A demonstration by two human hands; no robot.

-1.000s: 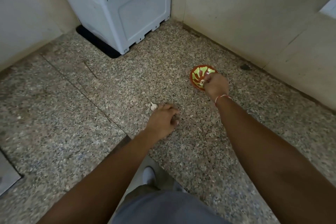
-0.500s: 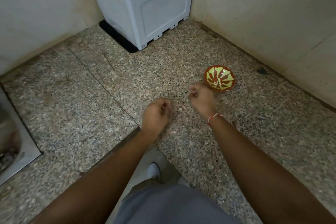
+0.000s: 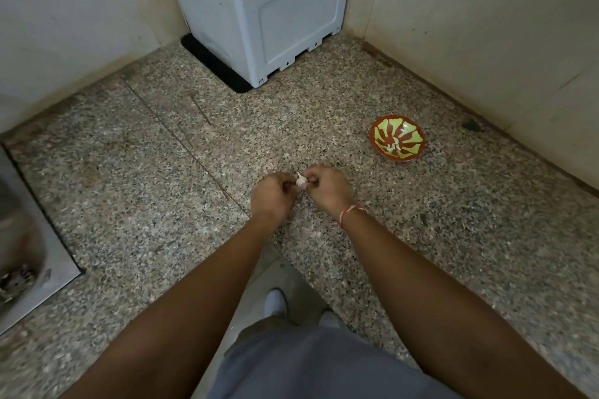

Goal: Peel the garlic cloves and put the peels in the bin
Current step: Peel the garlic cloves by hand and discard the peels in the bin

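Clothing: grey fabric [image 3: 311,366] fills the bottom middle of the view, and under it a white shoe [image 3: 275,301] stands on the floor below the counter edge.
Counter: a speckled granite countertop [image 3: 129,204] carries everything; both forearms reach forward over it.
Sink: a steel sink [image 3: 22,253] with a drain lies at the left edge of the view.
Left hand: the left hand [image 3: 272,196] has its fingers curled and pinches the garlic clove from the left side.
Right hand: the right hand [image 3: 327,189] has its fingers curled too and pinches the same clove from the right; a red and white thread [image 3: 351,212] goes around its wrist.
Garlic clove: the garlic clove [image 3: 301,181] is between the two hands, with a white tip pointing up.
Bowl: a red bowl with green pattern [image 3: 397,141] stands farther right, well apart from the hands; something small and pale lies inside, I cannot tell what.
Corner: a grey plastic box [image 3: 275,10] stands on a black mat [image 3: 214,65] against the beige walls [image 3: 486,26].
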